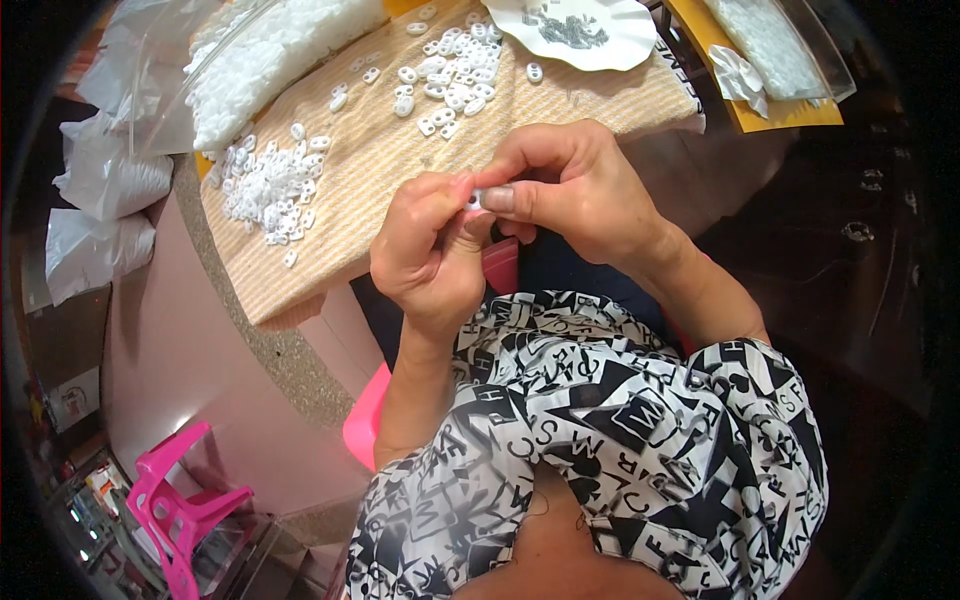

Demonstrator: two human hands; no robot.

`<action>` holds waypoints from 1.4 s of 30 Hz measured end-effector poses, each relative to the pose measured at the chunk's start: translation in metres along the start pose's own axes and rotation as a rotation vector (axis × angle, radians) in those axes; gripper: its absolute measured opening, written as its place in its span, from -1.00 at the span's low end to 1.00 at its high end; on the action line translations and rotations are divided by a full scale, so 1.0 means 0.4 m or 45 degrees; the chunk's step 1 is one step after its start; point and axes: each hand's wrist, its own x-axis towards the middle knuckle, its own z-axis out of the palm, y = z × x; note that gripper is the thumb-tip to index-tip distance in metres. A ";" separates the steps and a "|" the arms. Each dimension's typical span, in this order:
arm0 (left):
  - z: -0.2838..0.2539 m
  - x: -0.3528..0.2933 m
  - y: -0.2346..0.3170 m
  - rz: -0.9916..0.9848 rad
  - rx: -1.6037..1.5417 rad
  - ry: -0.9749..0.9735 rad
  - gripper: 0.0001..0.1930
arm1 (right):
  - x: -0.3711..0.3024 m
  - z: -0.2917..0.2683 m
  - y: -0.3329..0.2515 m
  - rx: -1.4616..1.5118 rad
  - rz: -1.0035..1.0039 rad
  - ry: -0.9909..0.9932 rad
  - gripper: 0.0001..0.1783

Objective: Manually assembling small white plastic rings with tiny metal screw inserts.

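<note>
Head view: left hand (432,245) and right hand (598,195) pinch a white two-holed piece (474,200) between fingers (515,201), before a striped beige cloth (370,185) bearing a scalloped white plate (630,40) of grey bits (578,31), beside a clear container (160,115) of white pieces (270,62).

From my end I can see one small white plastic piece (475,201), pinched between the fingertips of the left hand (425,245) and the right hand (590,195). Dark spots show on the part facing me; fingers cover the rest, so I can't make out its full outline or exact tilt.
</note>
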 end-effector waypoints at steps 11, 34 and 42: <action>-0.013 0.016 -0.026 -0.394 -0.431 -0.008 -0.57 | 0.051 -0.028 -0.010 -0.002 -0.067 0.155 -0.85; -0.076 0.036 -0.094 -0.395 0.255 0.159 -0.80 | 0.330 -0.469 -0.083 -1.864 -0.228 0.463 -0.80; -0.089 0.053 -0.088 -0.275 0.688 0.119 -0.82 | 0.388 -0.406 -0.033 -2.303 -0.304 0.323 -0.86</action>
